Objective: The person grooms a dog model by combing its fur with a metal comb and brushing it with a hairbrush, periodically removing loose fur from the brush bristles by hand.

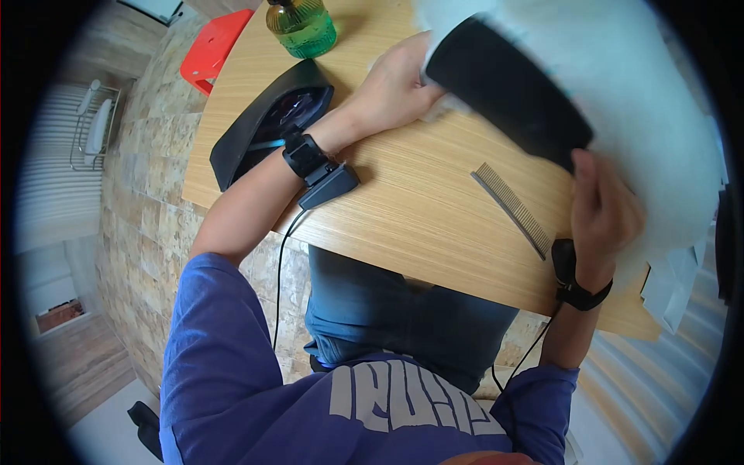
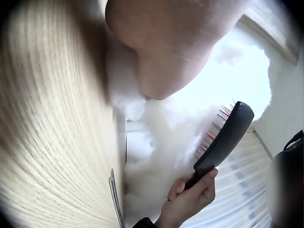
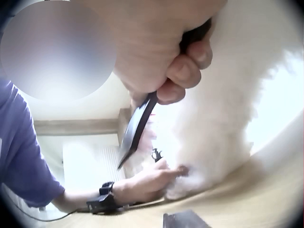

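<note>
A black-backed brush (image 1: 508, 89) with thin bristles is gripped by its handle in the right hand (image 1: 608, 205), fingers curled round it. In the left wrist view the bristles of the brush (image 2: 223, 137) face the fluffy white fur (image 2: 161, 161). At the lower end of the white fur (image 1: 659, 116), by the tabletop, the left hand (image 1: 395, 89) holds a tuft; its fingertips are partly hidden in the head view. From the right wrist view, the left hand (image 3: 147, 183) pinches that fur low down. A metal comb (image 1: 511, 211) lies on the wooden table (image 1: 418, 178) between the arms.
A black open case (image 1: 271, 124) lies beside the left forearm, with a green bottle (image 1: 304, 31) behind it. Beyond the table's left edge stands a red stool (image 1: 215, 46). Cables hang from both wrist cameras past the table's front edge.
</note>
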{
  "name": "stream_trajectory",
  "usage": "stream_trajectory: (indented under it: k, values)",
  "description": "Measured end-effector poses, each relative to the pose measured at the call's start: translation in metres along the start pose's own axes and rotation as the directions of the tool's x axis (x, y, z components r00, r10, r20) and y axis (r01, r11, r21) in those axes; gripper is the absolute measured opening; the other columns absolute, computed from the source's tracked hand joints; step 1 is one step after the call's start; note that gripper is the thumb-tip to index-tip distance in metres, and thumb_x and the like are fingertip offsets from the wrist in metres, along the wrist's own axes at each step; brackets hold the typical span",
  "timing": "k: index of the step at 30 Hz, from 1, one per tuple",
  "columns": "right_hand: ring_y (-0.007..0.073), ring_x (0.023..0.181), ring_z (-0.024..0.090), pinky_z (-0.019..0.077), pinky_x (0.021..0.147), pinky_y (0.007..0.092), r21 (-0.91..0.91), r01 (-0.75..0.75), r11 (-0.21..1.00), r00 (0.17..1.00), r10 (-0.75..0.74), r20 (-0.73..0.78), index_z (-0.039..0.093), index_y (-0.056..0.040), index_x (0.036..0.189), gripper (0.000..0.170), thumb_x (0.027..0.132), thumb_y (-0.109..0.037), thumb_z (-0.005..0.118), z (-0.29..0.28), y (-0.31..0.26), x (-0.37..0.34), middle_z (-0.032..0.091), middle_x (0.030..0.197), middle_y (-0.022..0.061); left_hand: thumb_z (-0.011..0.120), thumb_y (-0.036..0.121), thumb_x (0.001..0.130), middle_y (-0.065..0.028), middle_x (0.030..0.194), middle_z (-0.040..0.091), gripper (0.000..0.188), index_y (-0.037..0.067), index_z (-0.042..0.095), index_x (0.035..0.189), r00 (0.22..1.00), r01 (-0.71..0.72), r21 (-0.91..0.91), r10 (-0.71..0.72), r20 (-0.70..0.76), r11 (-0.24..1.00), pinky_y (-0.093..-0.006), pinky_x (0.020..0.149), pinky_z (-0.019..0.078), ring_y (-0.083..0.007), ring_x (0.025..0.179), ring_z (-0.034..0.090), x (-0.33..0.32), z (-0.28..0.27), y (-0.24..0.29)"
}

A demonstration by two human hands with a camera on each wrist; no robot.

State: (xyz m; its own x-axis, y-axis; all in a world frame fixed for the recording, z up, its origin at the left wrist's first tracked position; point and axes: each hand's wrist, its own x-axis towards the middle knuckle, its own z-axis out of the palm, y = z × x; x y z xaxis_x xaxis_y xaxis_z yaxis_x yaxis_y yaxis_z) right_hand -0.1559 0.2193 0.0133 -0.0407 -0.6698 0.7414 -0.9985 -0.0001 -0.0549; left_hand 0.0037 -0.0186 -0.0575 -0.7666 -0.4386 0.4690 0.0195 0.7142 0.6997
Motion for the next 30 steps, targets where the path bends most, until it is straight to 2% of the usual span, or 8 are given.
stream_trajectory:
  k: [4, 11, 15, 20, 22, 23, 28, 30]
  values:
    - [0.0150, 0.059, 0.058, 0.0444, 0.055, 0.0293, 0.032, 0.191, 0.981, 0.895, -0.188, 0.404, 0.070, -0.0058, 0.082, 0.012, 0.082, -0.013, 0.080, -0.005, -0.016, -0.001, 0.063, 0.067, 0.0020, 0.071, 0.013, 0.081, -0.0208, 0.113, 0.067, 0.047, 0.002, 0.057, 0.125, 0.999, 0.013, -0.057, -0.011, 0.034, 0.998, -0.0401, 0.088, 0.0517, -0.0380, 0.102, 0.064, 0.002, 0.000, -0.002]
    - [0.0059, 0.046, 0.050, 0.0367, 0.045, 0.0230, 0.086, -0.456, 0.886, 0.844, 0.461, -0.275, 0.072, 0.0002, 0.085, 0.015, 0.095, -0.010, 0.069, -0.005, -0.008, 0.001, 0.057, 0.056, 0.0007, 0.072, 0.007, 0.079, -0.0186, 0.110, 0.066, 0.042, 0.004, 0.059, 0.120, 0.999, 0.025, -0.035, -0.024, 0.027, 0.999, -0.0401, 0.081, 0.0528, -0.0358, 0.095, 0.065, 0.000, -0.002, 0.007]
    - [0.0031, 0.046, 0.050, 0.0346, 0.043, 0.0212, -0.069, -0.216, 0.974, 0.962, 0.200, -0.187, 0.072, 0.0011, 0.084, 0.020, 0.097, -0.013, 0.067, -0.002, -0.002, -0.001, 0.059, 0.058, 0.0007, 0.066, 0.006, 0.083, -0.0135, 0.083, 0.067, 0.014, -0.004, 0.065, 0.093, 0.996, -0.060, 0.055, 0.063, -0.056, 0.997, -0.0311, 0.067, 0.0516, -0.0188, 0.074, 0.065, -0.001, -0.001, 0.009]
    - [0.0140, 0.048, 0.051, 0.0387, 0.048, 0.0265, -0.025, -0.237, 0.971, 0.968, 0.234, -0.092, 0.073, -0.0048, 0.083, 0.011, 0.089, -0.013, 0.076, 0.007, -0.016, -0.003, 0.061, 0.062, 0.0043, 0.074, 0.007, 0.077, -0.0183, 0.104, 0.065, 0.044, 0.003, 0.059, 0.119, 0.995, 0.084, 0.011, -0.084, 0.057, 0.996, -0.0418, 0.084, 0.0517, -0.0366, 0.096, 0.063, 0.000, -0.002, 0.004]
    - [0.0151, 0.051, 0.053, 0.0405, 0.049, 0.0271, 0.018, -0.171, 0.985, 0.983, 0.170, 0.072, 0.073, -0.0052, 0.083, 0.009, 0.088, -0.012, 0.076, 0.007, -0.023, -0.002, 0.063, 0.064, 0.0046, 0.074, 0.012, 0.080, -0.0182, 0.108, 0.065, 0.044, 0.003, 0.059, 0.120, 0.961, -0.269, 0.183, 0.275, -0.012, 0.946, -0.0410, 0.089, 0.0499, -0.0361, 0.101, 0.062, -0.007, -0.004, -0.005]
    - [0.0163, 0.053, 0.055, 0.0422, 0.051, 0.0276, 0.067, -0.108, 0.992, 0.970, 0.090, 0.227, 0.074, -0.0056, 0.084, 0.008, 0.087, -0.012, 0.077, 0.007, -0.025, -0.002, 0.064, 0.066, 0.0049, 0.073, 0.020, 0.082, -0.0181, 0.114, 0.065, 0.046, 0.003, 0.059, 0.122, 0.999, -0.027, -0.347, 0.040, 0.030, 0.937, -0.0390, 0.095, 0.0479, -0.0351, 0.106, 0.061, -0.008, -0.004, -0.006]
    - [0.0126, 0.053, 0.059, 0.0432, 0.051, 0.0263, 0.190, -0.234, 0.954, 0.972, 0.223, 0.076, 0.077, -0.0072, 0.088, 0.007, 0.089, -0.014, 0.075, 0.005, -0.025, -0.005, 0.066, 0.066, 0.0025, 0.076, 0.019, 0.079, -0.0196, 0.114, 0.066, 0.051, 0.004, 0.059, 0.124, 0.916, -0.191, 0.114, 0.219, -0.335, 0.975, -0.0406, 0.092, 0.0494, -0.0364, 0.106, 0.062, 0.003, 0.019, -0.002]
    - [0.0091, 0.046, 0.056, 0.0404, 0.047, 0.0250, 0.036, -0.409, 0.912, 0.909, 0.411, -0.074, 0.077, -0.0065, 0.088, 0.011, 0.092, -0.016, 0.073, 0.001, -0.021, -0.009, 0.064, 0.060, 0.0020, 0.074, 0.008, 0.079, -0.0194, 0.103, 0.065, 0.041, 0.003, 0.059, 0.117, 0.998, -0.063, 0.111, 0.064, -0.001, 0.992, -0.0419, 0.084, 0.0511, -0.0380, 0.096, 0.063, -0.004, -0.002, 0.008]
